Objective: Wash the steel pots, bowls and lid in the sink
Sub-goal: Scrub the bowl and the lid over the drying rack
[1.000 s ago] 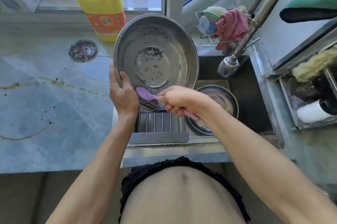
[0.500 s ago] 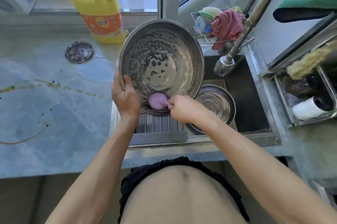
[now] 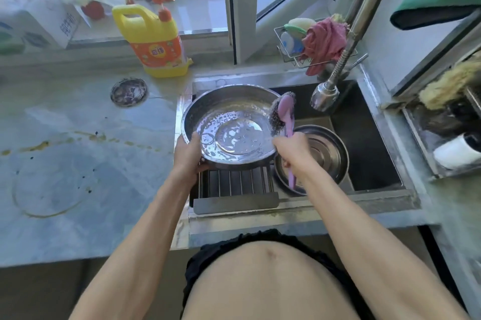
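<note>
Fingers of the left hand (image 3: 188, 153) curl around the near rim of the big steel bowl (image 3: 230, 125) and hold it over the sink (image 3: 369, 163). Fingers of the right hand (image 3: 292, 149) wrap around the pink handle of the scrub brush (image 3: 283, 114), whose wiry head touches the bowl's far right rim. Soap bubbles cover the inside of the bowl. A smaller steel bowl (image 3: 322, 155) sits in the sink just right of the big bowl. I think the scrubbing step is going on. Next, the big bowl likely needs water from the tap (image 3: 324, 97), just past its right side.
</note>
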A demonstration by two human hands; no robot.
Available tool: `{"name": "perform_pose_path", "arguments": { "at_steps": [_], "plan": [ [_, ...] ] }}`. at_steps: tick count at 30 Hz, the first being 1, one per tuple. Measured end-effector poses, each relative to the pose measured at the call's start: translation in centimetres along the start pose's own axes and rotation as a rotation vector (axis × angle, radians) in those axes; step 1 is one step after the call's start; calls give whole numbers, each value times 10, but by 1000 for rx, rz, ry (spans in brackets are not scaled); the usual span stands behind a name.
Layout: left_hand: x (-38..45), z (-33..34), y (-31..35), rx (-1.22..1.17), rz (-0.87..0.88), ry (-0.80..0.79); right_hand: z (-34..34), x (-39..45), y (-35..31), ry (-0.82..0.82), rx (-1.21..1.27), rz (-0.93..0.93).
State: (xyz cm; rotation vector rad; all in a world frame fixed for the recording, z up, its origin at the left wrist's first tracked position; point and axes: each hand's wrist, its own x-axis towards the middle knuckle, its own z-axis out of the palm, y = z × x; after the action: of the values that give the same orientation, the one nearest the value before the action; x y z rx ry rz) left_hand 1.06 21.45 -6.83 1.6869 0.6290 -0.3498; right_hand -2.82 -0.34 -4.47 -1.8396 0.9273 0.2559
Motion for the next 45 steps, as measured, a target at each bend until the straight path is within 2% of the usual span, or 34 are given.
{"name": "perform_pose_path", "arguments": {
  "at_steps": [2,3,5,7,10,13,17,20,23,27,31,36,38,42,45],
  "plan": [
    [-1,-1,3,436,254,104,-3,3,-3,21,24,9],
    [-10,2,6,575,454,143,-6,2,-8,28,26,16],
    [-33,11,12,725,794,68,-9,2,-16,29,24,18],
    [-49,22,5,857,932,-86,-13,-3,-23,31,22,8],
    [-53,37,-1,887,1052,-96,-16,-10,-31,10,2,-35],
    [-57,42,8,618,1036,-8,-24,-16,-39,13,-34,-179],
    [-69,38,33,276,703,13,-45,-27,-51,12,-47,-478],
    [-77,40,38,176,585,0,-55,-34,-63,16,-43,-674],
    [-81,41,33,149,512,-9,-62,-38,-70,-9,-60,-776],
    [-83,33,23,26,400,-51,-73,-43,-73,52,-86,-907],
    [-84,24,20,-20,344,-71,-68,-47,-71,0,-474,-915],
    [-83,17,17,-98,282,36,-63,-55,-76,155,-769,-912],
    [-80,17,24,-14,312,52,-59,-63,-80,100,-814,-910],
    [-76,28,51,236,428,123,-45,-85,-83,-16,-920,-1022],
    [-80,40,49,268,477,200,-45,-85,-98,-25,-1062,-999]
  ]
}}
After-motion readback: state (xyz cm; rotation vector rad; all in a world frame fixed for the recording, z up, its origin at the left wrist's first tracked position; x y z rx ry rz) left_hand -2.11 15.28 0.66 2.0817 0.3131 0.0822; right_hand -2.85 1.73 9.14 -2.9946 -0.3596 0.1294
